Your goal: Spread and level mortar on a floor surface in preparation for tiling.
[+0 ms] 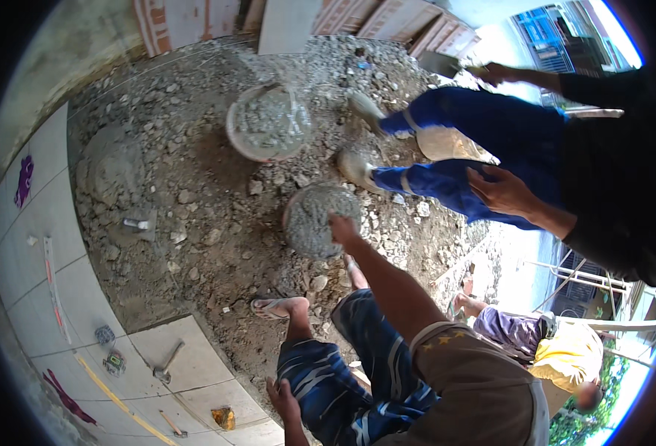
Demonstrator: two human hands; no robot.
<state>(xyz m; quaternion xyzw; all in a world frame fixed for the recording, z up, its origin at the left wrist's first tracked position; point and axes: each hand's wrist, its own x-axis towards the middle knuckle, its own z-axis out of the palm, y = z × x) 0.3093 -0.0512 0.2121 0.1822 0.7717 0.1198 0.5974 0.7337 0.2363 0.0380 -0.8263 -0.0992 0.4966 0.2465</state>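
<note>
My right hand (343, 227) reaches over a bucket of wet grey mortar (314, 221), its fingers curled at the mortar's surface. Whether they grip a handle there is hidden. My left hand (284, 401) hangs beside my blue patterned shorts, fingers loosely apart and holding nothing. Beyond the first bucket stands a second bucket (231, 132), heaped with the same mortar. A trowel (137, 223) lies on the rubble ground near a mound of mortar (112, 165).
A co-worker in blue trousers (484, 111) and boots stands close at the right, holding a trowel (441, 64). Behind is a person in a yellow shirt (569, 357). Floor tiles (34, 256) at the left carry a hammer (167, 362), a level (53, 286) and a small mallet (172, 424).
</note>
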